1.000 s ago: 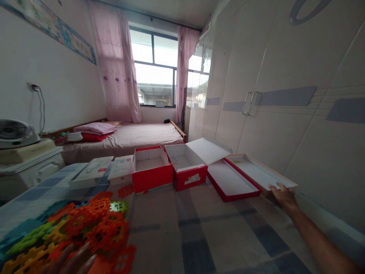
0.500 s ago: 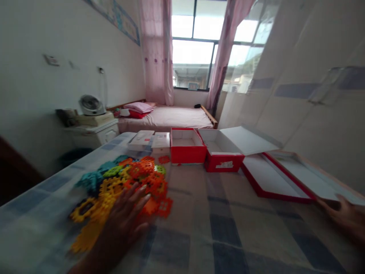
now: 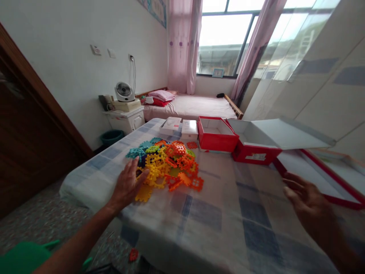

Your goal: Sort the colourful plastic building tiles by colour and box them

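Observation:
A heap of plastic interlocking building pieces lies on the checked tablecloth, with yellow pieces point(image 3: 155, 171) at the near left, orange pieces point(image 3: 186, 163) on the right and teal pieces point(image 3: 136, 153) at the back left. My left hand point(image 3: 128, 182) rests against the heap's left edge, fingers stretched and apart, gripping nothing. Over the right part of the table hovers my right hand point(image 3: 309, 199), slightly blurred, its fingers loosely bent with a gap to the thumb and nothing visible between them. Closest to it is a shallow red box lid point(image 3: 313, 171) with a white inside.
A red open box point(image 3: 218, 142) stands behind the heap, beside a second red box point(image 3: 256, 154) with its white flap point(image 3: 293, 131) folded out. Two white boxes point(image 3: 189, 129) sit left of them. An orange-red piece point(image 3: 133, 255) lies on the floor near a green stool point(image 3: 25, 257).
My left hand has shifted from on top of the yellow and orange pieces to the heap's left side. My right hand has come off the lid's near edge. The view has turned left and down.

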A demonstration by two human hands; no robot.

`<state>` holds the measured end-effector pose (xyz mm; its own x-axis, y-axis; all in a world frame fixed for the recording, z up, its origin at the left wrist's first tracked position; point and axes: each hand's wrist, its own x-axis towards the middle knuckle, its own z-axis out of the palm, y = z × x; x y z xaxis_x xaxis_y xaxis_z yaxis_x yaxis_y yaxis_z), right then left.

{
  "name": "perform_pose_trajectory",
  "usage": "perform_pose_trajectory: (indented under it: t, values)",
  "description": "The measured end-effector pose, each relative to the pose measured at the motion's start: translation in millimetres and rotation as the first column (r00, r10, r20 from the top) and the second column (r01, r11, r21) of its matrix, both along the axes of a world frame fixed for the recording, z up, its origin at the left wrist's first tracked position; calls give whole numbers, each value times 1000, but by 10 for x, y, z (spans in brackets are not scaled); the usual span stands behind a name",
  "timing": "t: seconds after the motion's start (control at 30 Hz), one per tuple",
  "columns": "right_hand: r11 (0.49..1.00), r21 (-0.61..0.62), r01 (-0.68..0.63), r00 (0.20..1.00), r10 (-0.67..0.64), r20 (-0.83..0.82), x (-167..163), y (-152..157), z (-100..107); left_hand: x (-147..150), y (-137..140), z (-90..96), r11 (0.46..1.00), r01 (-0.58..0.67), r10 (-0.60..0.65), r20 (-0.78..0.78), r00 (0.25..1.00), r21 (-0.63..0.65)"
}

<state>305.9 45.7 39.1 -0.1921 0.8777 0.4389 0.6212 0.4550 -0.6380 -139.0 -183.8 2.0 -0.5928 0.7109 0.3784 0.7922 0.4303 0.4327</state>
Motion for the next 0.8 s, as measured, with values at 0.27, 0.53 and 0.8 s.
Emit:
perform_pose_trajectory:
  t: [0.27,0.53,0.8]
  values:
    - [943,-117,-312,949,316,16,-1169,-292,-247,406,56,-32,987,146,-147,-14,989,-72]
    - [927,-14,-374,892,364,266,-1205,-396,-359,737,369,40,953,286,-299,-143,944,-103]
    - [916,-30,-399,871,389,301,-1221,-417,-354,1143,755,243,871,476,-487,-316,814,-117]
